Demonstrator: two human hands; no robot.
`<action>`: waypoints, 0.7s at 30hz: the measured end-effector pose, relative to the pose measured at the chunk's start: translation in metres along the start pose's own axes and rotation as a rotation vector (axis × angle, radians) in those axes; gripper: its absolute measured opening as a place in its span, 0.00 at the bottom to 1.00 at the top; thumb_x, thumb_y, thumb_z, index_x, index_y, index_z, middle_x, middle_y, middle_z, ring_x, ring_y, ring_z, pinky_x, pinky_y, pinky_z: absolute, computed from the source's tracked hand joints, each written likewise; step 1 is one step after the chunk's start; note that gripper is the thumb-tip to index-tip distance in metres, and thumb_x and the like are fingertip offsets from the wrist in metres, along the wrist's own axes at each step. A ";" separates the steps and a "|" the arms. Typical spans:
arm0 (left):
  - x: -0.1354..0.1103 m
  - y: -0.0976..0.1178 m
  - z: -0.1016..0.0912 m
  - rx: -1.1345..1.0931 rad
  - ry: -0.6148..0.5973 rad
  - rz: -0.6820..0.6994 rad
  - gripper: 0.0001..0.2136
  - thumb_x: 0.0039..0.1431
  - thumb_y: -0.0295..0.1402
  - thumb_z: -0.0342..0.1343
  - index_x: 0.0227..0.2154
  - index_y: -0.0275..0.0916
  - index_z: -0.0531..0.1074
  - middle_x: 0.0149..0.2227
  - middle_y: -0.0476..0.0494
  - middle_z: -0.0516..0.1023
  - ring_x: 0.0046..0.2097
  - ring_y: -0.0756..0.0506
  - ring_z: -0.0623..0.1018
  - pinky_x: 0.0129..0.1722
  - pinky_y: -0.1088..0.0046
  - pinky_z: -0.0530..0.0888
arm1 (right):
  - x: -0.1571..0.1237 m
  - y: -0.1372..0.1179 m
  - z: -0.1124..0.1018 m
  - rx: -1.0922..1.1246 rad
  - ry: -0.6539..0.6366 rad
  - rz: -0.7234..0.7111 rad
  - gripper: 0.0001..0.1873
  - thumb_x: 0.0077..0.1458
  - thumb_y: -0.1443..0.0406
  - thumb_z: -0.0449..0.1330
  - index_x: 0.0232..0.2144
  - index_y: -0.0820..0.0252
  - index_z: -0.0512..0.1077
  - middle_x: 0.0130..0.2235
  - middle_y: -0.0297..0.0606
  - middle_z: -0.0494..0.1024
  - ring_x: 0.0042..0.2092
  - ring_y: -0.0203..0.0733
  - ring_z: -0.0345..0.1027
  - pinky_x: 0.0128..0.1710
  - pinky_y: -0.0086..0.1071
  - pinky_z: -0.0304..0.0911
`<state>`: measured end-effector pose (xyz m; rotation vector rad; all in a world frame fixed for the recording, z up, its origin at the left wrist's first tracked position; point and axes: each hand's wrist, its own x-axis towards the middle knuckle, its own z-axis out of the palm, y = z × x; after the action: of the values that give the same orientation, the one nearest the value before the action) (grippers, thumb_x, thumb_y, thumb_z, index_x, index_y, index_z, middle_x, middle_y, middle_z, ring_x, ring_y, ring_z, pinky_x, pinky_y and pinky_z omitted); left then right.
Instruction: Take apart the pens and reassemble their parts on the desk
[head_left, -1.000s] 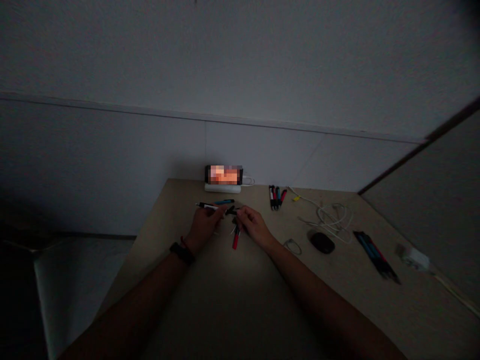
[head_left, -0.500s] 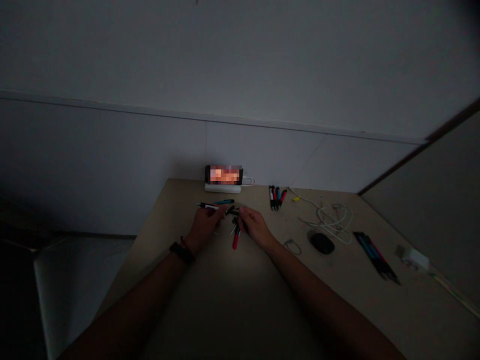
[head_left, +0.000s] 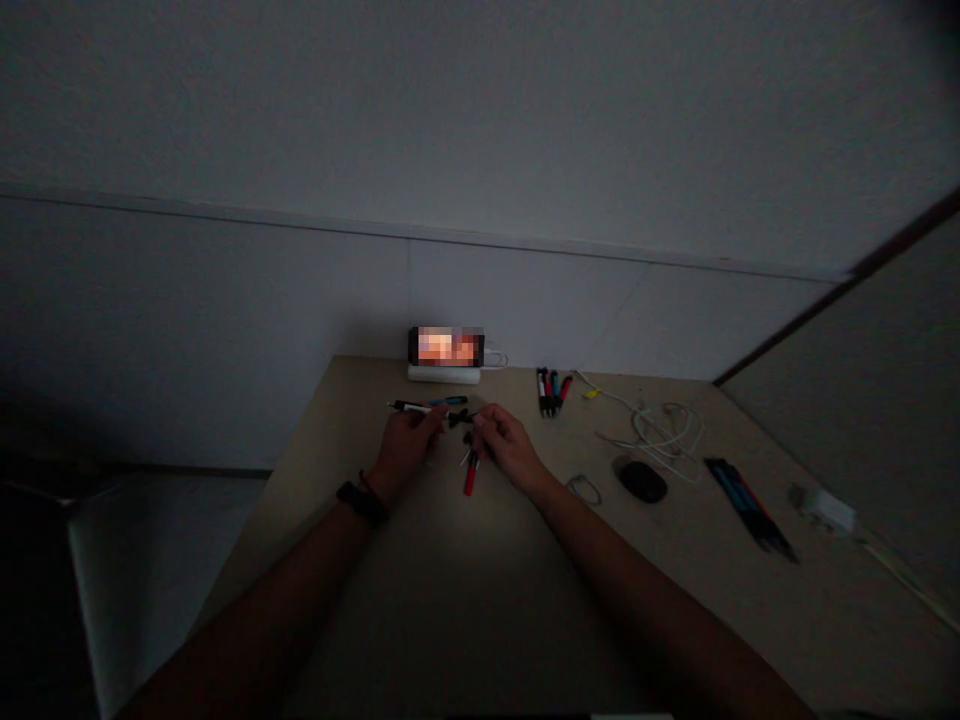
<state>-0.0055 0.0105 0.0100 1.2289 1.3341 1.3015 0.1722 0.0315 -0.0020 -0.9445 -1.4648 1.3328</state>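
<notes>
My left hand [head_left: 407, 443] is closed round a white and black pen [head_left: 411, 407] that points left and slightly up. Opposite it, my right hand [head_left: 511, 448] pinches a small dark piece [head_left: 468, 419] close to the pen's right end. Whether the two parts touch cannot be made out in the dim light. Below the fingers lie a red pen barrel [head_left: 470, 480] and some small dark and pale parts, partly covered by my right hand. A blue pen [head_left: 452, 400] rests just behind the left fingertips.
A lit phone [head_left: 447, 347] leans on a white stand [head_left: 444, 375] at the wall. Several pens [head_left: 550, 393] lie behind on the right. Farther right are a white cable [head_left: 667, 430], a black mouse [head_left: 643, 481], a cable loop [head_left: 584, 489], more dark pens [head_left: 750, 510] and a white plug [head_left: 832, 515].
The dark piece in my right hand has come more into line with the pen. My left hand has tilted the pen slightly flatter. The whole view has shifted a little.
</notes>
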 end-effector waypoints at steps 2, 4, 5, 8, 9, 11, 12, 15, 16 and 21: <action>0.001 0.000 0.000 0.000 -0.001 0.000 0.25 0.55 0.55 0.58 0.18 0.37 0.69 0.18 0.51 0.67 0.22 0.51 0.66 0.24 0.75 0.62 | 0.001 0.001 -0.001 -0.020 0.003 0.031 0.29 0.53 0.37 0.59 0.25 0.56 0.68 0.18 0.30 0.69 0.18 0.34 0.57 0.18 0.29 0.52; 0.001 0.000 0.000 -0.015 0.000 -0.011 0.25 0.54 0.55 0.59 0.18 0.37 0.69 0.18 0.51 0.67 0.22 0.51 0.66 0.24 0.75 0.62 | 0.001 0.002 -0.002 -0.051 0.001 0.048 0.31 0.55 0.36 0.56 0.23 0.57 0.69 0.17 0.31 0.68 0.18 0.35 0.57 0.18 0.29 0.52; 0.001 0.000 0.000 -0.020 0.001 -0.017 0.25 0.54 0.55 0.59 0.18 0.37 0.69 0.18 0.51 0.67 0.22 0.51 0.66 0.24 0.75 0.62 | 0.001 0.002 -0.003 -0.065 -0.002 0.048 0.32 0.55 0.36 0.56 0.22 0.57 0.70 0.16 0.31 0.67 0.18 0.35 0.57 0.18 0.30 0.52; 0.000 0.000 0.001 -0.016 0.001 -0.021 0.25 0.54 0.55 0.60 0.18 0.37 0.69 0.17 0.51 0.68 0.21 0.51 0.66 0.24 0.75 0.62 | 0.002 0.002 -0.004 -0.081 -0.017 0.011 0.30 0.56 0.38 0.58 0.22 0.57 0.70 0.16 0.30 0.66 0.19 0.34 0.57 0.20 0.29 0.54; 0.000 0.001 0.000 -0.014 0.005 -0.018 0.25 0.54 0.55 0.60 0.18 0.37 0.69 0.17 0.51 0.68 0.21 0.51 0.66 0.24 0.75 0.62 | 0.001 0.001 -0.004 -0.075 -0.019 -0.004 0.29 0.56 0.39 0.59 0.22 0.57 0.69 0.16 0.29 0.67 0.19 0.34 0.57 0.20 0.29 0.54; 0.000 0.002 0.000 -0.008 0.021 -0.010 0.25 0.54 0.56 0.60 0.18 0.37 0.69 0.17 0.50 0.68 0.21 0.51 0.67 0.23 0.75 0.62 | 0.001 0.000 -0.004 -0.055 -0.013 -0.021 0.27 0.55 0.41 0.60 0.23 0.57 0.68 0.17 0.29 0.68 0.19 0.33 0.57 0.20 0.28 0.53; 0.000 0.002 0.000 -0.005 0.027 -0.005 0.26 0.54 0.56 0.60 0.17 0.37 0.70 0.17 0.50 0.68 0.21 0.51 0.67 0.23 0.75 0.62 | 0.001 0.000 -0.003 -0.046 -0.008 -0.021 0.26 0.55 0.41 0.61 0.24 0.57 0.67 0.18 0.29 0.69 0.19 0.33 0.57 0.20 0.28 0.53; 0.000 0.001 0.000 -0.019 0.033 0.007 0.25 0.54 0.55 0.60 0.18 0.37 0.70 0.18 0.50 0.68 0.21 0.51 0.67 0.23 0.75 0.62 | 0.000 -0.002 -0.002 -0.025 0.016 -0.015 0.24 0.53 0.43 0.63 0.27 0.56 0.68 0.19 0.29 0.71 0.18 0.33 0.59 0.18 0.27 0.54; 0.000 0.000 0.000 -0.034 0.037 0.004 0.24 0.54 0.55 0.60 0.19 0.37 0.70 0.18 0.50 0.68 0.21 0.51 0.67 0.23 0.75 0.62 | 0.000 -0.002 -0.002 -0.022 0.028 -0.016 0.24 0.52 0.43 0.64 0.27 0.56 0.68 0.20 0.29 0.72 0.18 0.33 0.59 0.18 0.27 0.55; 0.003 -0.003 0.001 -0.111 0.074 -0.023 0.22 0.53 0.53 0.63 0.20 0.36 0.71 0.19 0.50 0.69 0.21 0.51 0.68 0.22 0.75 0.63 | 0.002 0.000 -0.003 -0.037 0.158 -0.027 0.22 0.49 0.46 0.66 0.30 0.57 0.71 0.20 0.30 0.74 0.18 0.34 0.62 0.18 0.27 0.56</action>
<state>-0.0052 0.0134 0.0070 1.0960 1.3060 1.3980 0.1746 0.0340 -0.0019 -1.0271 -1.3802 1.1870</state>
